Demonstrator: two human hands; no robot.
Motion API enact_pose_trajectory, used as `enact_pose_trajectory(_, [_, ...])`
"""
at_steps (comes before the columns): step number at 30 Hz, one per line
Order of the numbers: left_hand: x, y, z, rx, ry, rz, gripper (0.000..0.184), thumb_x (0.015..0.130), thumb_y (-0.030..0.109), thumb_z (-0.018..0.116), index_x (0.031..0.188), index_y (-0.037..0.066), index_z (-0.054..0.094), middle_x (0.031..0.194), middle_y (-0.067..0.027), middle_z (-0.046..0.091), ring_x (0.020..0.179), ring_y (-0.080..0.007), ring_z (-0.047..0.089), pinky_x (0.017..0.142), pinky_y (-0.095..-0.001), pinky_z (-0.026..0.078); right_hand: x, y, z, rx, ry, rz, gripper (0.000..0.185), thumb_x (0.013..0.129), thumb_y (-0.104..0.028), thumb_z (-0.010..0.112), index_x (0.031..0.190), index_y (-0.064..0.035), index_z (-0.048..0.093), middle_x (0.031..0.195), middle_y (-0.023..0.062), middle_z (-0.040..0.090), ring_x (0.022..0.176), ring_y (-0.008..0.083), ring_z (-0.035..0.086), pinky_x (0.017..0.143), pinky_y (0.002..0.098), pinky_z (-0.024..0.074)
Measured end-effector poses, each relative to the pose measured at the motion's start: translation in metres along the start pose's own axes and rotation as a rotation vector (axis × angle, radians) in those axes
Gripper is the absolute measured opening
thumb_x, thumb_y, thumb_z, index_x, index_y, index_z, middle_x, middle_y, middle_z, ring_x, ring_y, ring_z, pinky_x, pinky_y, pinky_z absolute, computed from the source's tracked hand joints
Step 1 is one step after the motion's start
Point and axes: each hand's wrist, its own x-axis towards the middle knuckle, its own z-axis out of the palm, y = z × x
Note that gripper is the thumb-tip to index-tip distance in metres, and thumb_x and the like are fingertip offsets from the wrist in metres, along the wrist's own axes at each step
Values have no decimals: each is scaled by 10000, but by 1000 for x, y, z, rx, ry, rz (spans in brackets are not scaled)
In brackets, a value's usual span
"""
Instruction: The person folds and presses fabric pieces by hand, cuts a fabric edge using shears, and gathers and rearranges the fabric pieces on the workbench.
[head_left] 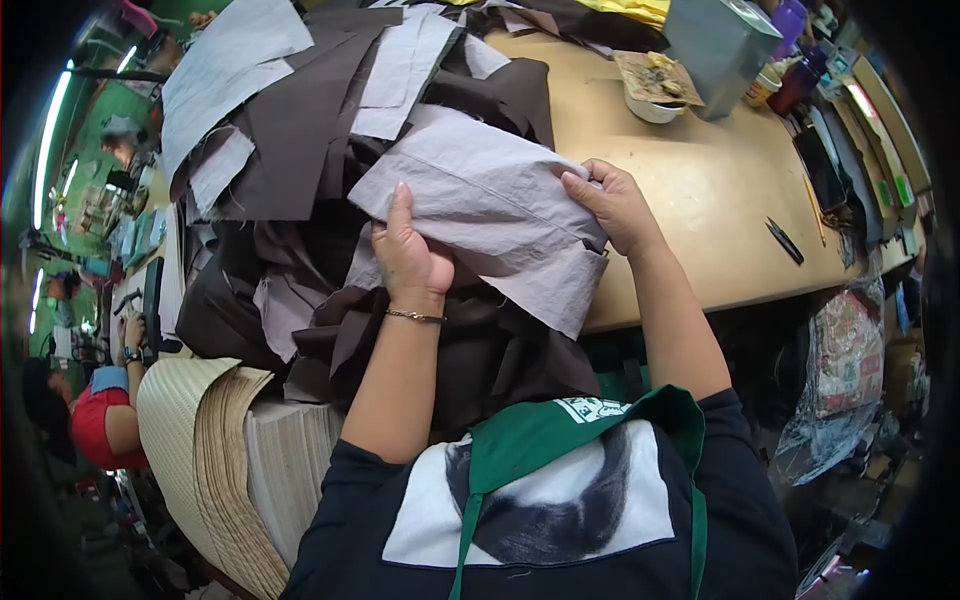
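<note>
A pale grey-lilac fabric piece (pixel 490 195) with a seam across it is stretched between my two hands. My left hand (pixel 412 250) grips its left edge, thumb on top and fingers hidden underneath. At the upper right corner my right hand (pixel 618 205) pinches the cloth between thumb and fingers. The fabric's lower right part hangs down past the table edge. Beneath and behind it lies a heap of dark brown fabric (pixel 290 150) with pale undersides, partly covered by the held piece.
On the wooden table (pixel 700 220) lie black thread snips (pixel 785 241) and a pencil (pixel 815 210). A white bowl (pixel 655 108) and a grey metal box (pixel 715 55) stand farther back. A plastic bag (pixel 840 370) hangs at right. A co-worker in red (pixel 100 425) sits at left.
</note>
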Motion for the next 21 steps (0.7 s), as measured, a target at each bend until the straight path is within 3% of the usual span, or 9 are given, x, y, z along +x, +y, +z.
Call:
enact_pose_trajectory(5, [0, -3, -5, -12, -3, -14, 316, 926, 184, 581, 1197, 24, 547, 1195, -97, 593, 1112, -247, 556, 984, -443, 436, -2, -2, 0, -7, -21, 1, 192, 869, -207, 701, 908, -30, 639, 811, -13, 622, 709, 39, 524, 654, 200, 441])
enact_pose_trajectory(8, [0, -6, -8, -44, -17, -32, 308, 923, 194, 611, 1185, 40, 560, 1187, -72, 591, 1077, -199, 563, 958, -384, 447, -3, -1, -1, -52, -13, -17, 196, 868, -202, 700, 919, -23, 639, 820, -11, 625, 713, 41, 524, 659, 203, 443])
enact_pose_trajectory(12, [-7, 0, -6, 92, -61, -90, 347, 864, 135, 688, 1154, -17, 574, 1161, -82, 607, 1057, -177, 568, 948, -357, 441, -3, 2, -7, -73, -24, -40, 185, 866, -180, 700, 938, -20, 641, 838, -8, 629, 732, 45, 535, 675, 199, 447])
enact_pose_trajectory(18, [-16, -2, -10, 305, -247, -126, 321, 806, 33, 725, 1092, -52, 605, 1042, -117, 654, 921, -173, 625, 850, -303, 490, 7, 2, -22, 97, -152, -66, 412, 885, -389, 653, 1020, 0, 634, 940, 29, 647, 817, 89, 585, 754, 245, 477])
enact_pose_trajectory(19, [-17, -1, -10, 315, -266, -148, 328, 804, 35, 728, 1094, -52, 604, 1045, -116, 655, 928, -173, 625, 854, -305, 490, 12, -8, -26, 118, -218, 22, 540, 874, -501, 614, 1054, 8, 630, 981, 51, 656, 875, 113, 602, 794, 271, 483])
enact_pose_trajectory(21, [-18, 3, -8, 338, -313, -197, 341, 800, 38, 734, 1100, -54, 601, 1052, -113, 657, 943, -171, 626, 862, -311, 489, 24, -29, -24, 119, -269, 192, 583, 863, -528, 613, 1086, 11, 628, 992, 69, 661, 897, 127, 616, 812, 271, 485])
